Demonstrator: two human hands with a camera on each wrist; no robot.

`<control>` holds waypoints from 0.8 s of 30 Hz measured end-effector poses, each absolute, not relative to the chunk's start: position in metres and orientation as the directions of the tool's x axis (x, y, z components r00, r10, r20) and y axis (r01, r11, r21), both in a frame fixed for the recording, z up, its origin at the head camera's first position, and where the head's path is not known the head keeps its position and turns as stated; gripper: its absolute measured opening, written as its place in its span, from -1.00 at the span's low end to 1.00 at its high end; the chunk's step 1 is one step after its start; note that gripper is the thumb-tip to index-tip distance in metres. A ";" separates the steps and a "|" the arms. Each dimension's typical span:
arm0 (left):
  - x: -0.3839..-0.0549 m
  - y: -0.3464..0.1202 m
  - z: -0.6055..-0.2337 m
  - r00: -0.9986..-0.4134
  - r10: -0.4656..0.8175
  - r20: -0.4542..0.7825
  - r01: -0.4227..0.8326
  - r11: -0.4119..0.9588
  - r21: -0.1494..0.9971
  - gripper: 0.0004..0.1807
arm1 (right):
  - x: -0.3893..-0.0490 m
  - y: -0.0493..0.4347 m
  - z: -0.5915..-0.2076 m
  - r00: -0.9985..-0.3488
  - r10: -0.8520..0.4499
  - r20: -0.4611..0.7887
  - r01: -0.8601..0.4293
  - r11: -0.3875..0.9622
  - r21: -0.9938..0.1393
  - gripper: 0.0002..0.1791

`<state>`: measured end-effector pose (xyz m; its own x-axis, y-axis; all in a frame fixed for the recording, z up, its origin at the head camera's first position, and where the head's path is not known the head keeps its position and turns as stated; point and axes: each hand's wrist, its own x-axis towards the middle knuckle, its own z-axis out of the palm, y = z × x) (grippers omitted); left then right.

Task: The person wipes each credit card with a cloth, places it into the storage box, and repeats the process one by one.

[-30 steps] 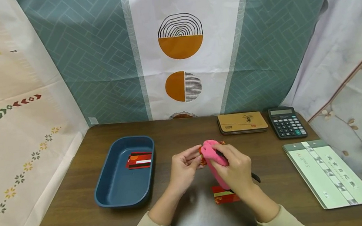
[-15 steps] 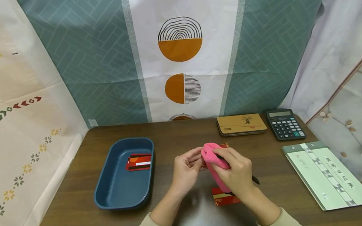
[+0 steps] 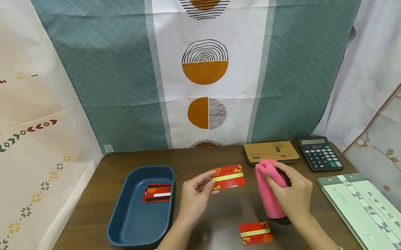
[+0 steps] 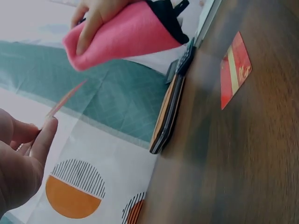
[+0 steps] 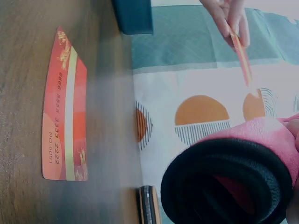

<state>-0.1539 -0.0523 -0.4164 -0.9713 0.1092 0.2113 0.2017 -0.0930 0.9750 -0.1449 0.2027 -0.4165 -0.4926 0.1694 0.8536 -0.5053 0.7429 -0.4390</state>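
My left hand (image 3: 195, 193) pinches one end of a red card (image 3: 228, 177) with a yellow stripe, holding it up above the table. To its right, my right hand (image 3: 291, 187) grips a folded pink cloth (image 3: 267, 191) with black trim, apart from the card. In the right wrist view the cloth's black end (image 5: 224, 182) shows as a rolled opening. A second red card (image 3: 256, 233) lies flat on the table below the hands; gold figures and printed numbers show on it in the right wrist view.
On the left stands a blue tray (image 3: 145, 242) with several red cards (image 3: 158, 193) inside. A tan flat case (image 3: 271, 152) and a black calculator (image 3: 320, 153) sit at the back right. A pale green notebook (image 3: 371, 208) lies along the right side.
The pink cloth has come away from the held card and moved right with my right hand. The card, mostly covered before, is now in plain view. The head view has tilted up.
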 end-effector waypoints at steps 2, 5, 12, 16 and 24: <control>-0.153 -0.052 -0.418 -0.970 0.138 0.201 0.191 -0.084 0.978 -0.67 | -0.142 0.206 -0.417 -0.508 0.196 0.838 -0.493 0.732 -0.470 -0.51; -0.152 -0.051 -0.420 -0.967 0.155 0.200 0.194 -0.055 0.980 -0.67 | -0.140 0.208 -0.415 -0.518 0.214 0.828 -0.491 0.718 -0.493 -0.52; -0.153 -0.047 -0.427 -0.985 0.075 0.156 0.149 -0.095 0.984 -0.84 | -0.134 0.202 -0.404 -0.516 0.223 0.827 -0.530 0.675 -0.513 -0.52; -0.152 -0.041 -0.432 -0.994 0.024 0.106 0.104 -0.075 0.992 -0.82 | -0.130 0.190 -0.401 -0.487 0.184 0.854 -0.597 0.643 -0.479 -0.51; -0.146 -0.029 -0.435 -0.994 0.053 0.092 0.078 -0.216 0.973 -0.56 | -0.134 0.171 -0.407 -0.466 0.048 0.883 -0.658 0.649 -0.382 -0.47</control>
